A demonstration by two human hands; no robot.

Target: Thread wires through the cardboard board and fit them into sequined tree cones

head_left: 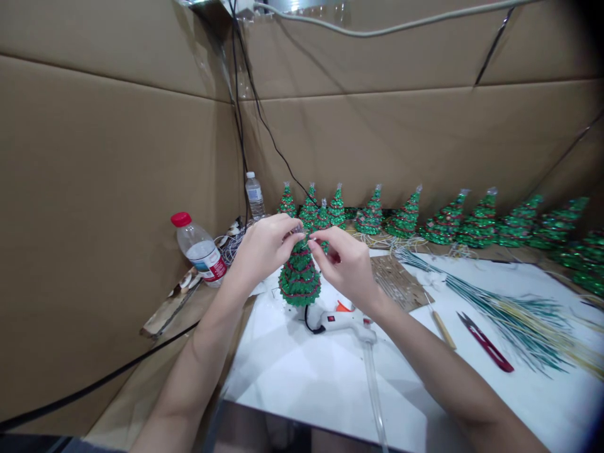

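Observation:
A small green Christmas tree with red garland stands upright on the white work surface, its top hidden behind my fingers. My left hand is closed in a pinch at the left of the treetop. From the right, my right hand pinches with thumb and forefinger close to the left fingertips. Something small and shiny shows near the left fingers, but I cannot make out what either hand holds. Just in front of the tree lies a white glue gun, with a clear glue stick trailing from its back.
Several finished tinsel trees line the back. Red thread snips, a wooden-handled awl and a bundle of green wires lie at right. A red-capped bottle and a smaller bottle stand left. Cardboard walls enclose the space.

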